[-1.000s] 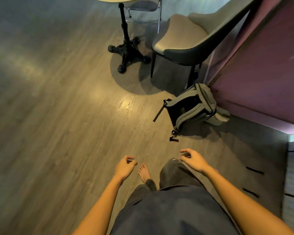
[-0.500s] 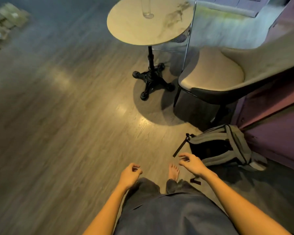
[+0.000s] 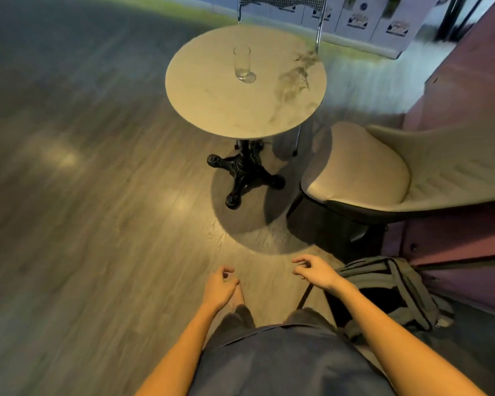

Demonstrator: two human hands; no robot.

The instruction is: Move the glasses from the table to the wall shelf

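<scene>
One clear tall glass (image 3: 243, 64) stands upright on the round pale table (image 3: 212, 104), near its far middle. The table rests on a black cast-iron pedestal base (image 3: 242, 174). My left hand (image 3: 219, 288) and my right hand (image 3: 315, 271) hang low in front of my body, well short of the table, both holding nothing, fingers loosely curled and apart. No wall shelf is in view.
A cream padded chair (image 3: 383, 172) sits right of the table. A grey backpack (image 3: 395, 290) lies on the wooden floor by my right forearm, against a purple wall (image 3: 469, 95). A metal-framed chair (image 3: 280, 4) stands behind the table.
The view has tilted up and moved toward the table, so the whole tabletop and the glass now show. My hands stay low and hold nothing.
</scene>
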